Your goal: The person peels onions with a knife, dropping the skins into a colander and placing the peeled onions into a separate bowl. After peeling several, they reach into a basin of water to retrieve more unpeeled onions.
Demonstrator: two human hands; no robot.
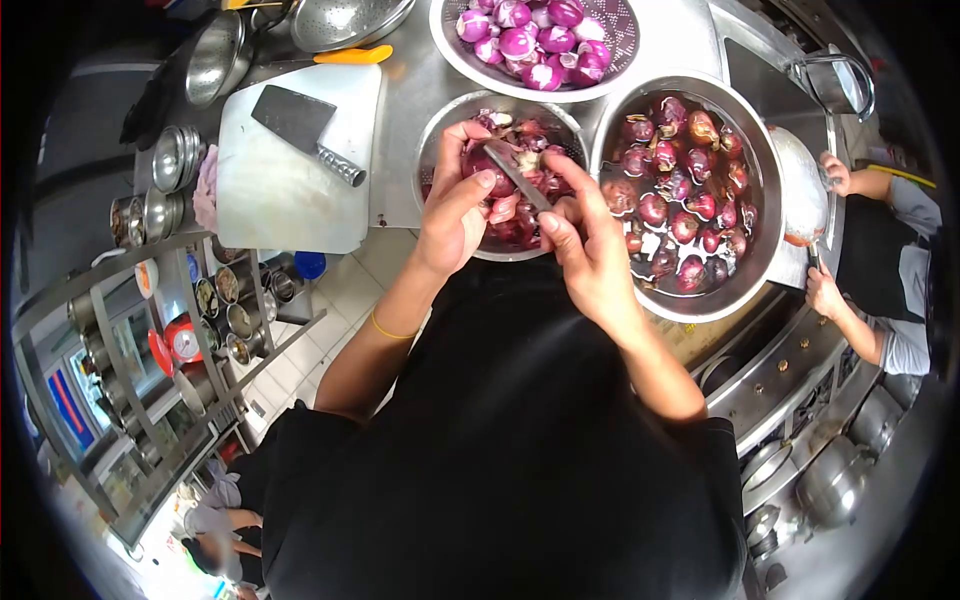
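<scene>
My left hand [455,215] is closed around a red onion [484,172], held over a metal bowl [428,150] of onion skins and scraps. In my right hand [590,235] is a small knife [515,175], its blade lying against the onion. Loose skin [503,208] hangs below the onion near my left fingers. To the right, a large metal basin [770,190] holds unpeeled red onions [684,226] in water. Beyond the bowl stands a perforated colander [625,40] with peeled purple onions [535,42].
A cleaver [295,118] lies on a white cutting board [290,210] at the left, below an orange-handled tool [353,55]. A co-worker's hands [828,295] hold a wok [798,190] at the far right. Metal bowls [176,158] and a railed rack [110,330] stand left.
</scene>
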